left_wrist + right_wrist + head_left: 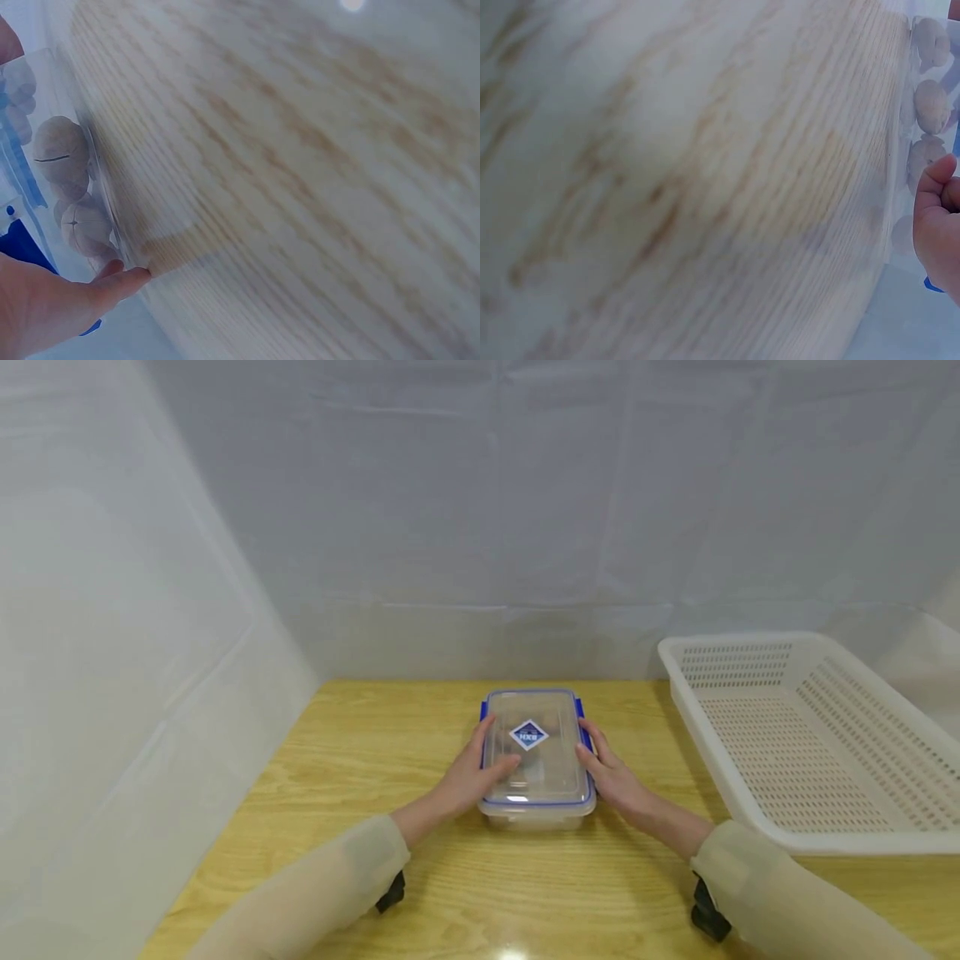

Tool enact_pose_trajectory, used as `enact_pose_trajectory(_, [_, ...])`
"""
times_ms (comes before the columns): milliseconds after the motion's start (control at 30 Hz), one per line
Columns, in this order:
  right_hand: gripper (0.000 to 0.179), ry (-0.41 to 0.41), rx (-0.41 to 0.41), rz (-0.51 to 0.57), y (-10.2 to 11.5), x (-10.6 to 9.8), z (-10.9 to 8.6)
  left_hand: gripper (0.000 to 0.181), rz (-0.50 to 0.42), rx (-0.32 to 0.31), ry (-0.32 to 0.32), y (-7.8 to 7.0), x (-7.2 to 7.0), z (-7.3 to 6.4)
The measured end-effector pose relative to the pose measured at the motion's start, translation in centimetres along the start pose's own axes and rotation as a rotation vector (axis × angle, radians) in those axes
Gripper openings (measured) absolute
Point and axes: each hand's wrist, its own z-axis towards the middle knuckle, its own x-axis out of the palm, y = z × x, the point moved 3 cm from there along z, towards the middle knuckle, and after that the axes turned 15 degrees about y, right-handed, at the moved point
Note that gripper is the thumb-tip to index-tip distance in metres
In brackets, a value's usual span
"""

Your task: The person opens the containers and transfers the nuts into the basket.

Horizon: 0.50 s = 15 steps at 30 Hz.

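Note:
A clear plastic food container (551, 781) with a blue-edged lid sits on the wooden table, blue latches along its sides. Its lid bears a blue-and-white diamond label (529, 735). My left hand (467, 774) holds the left side, thumb over the lid and fingertips low on the wall near the tabletop in the left wrist view. On the opposite side, my right hand (618, 785) grips the container, its fingers curled against the wall in the right wrist view. Through the clear wall show several round, pale brown things (61, 148), some with dark slits or cross-shaped marks.
A large white perforated plastic basket (701, 735) stands to the right of the container. The wooden table (360, 752) ends at a grey-white sheet (480, 527) at the back, and another pale sheet (112, 652) runs along the left.

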Motion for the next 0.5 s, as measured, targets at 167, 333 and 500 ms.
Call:
enact_pose_trajectory(167, [0.057, 0.009, -0.013, 0.015, 0.00, 0.04, 0.03, 0.082, 0.010, -0.006, -0.003, 0.01, -0.04, -0.06])
enact_pose_trajectory(333, [0.056, 0.010, -0.008, 0.013, 0.02, 0.12, 0.05, 0.083, 0.002, 0.001, 0.003, -0.02, -0.02, -0.05])
enact_pose_trajectory(500, [0.055, 0.021, -0.034, 0.024, 0.01, 0.07, -0.33, 0.083, -0.003, -0.007, 0.011, -0.02, -0.02, -0.01])
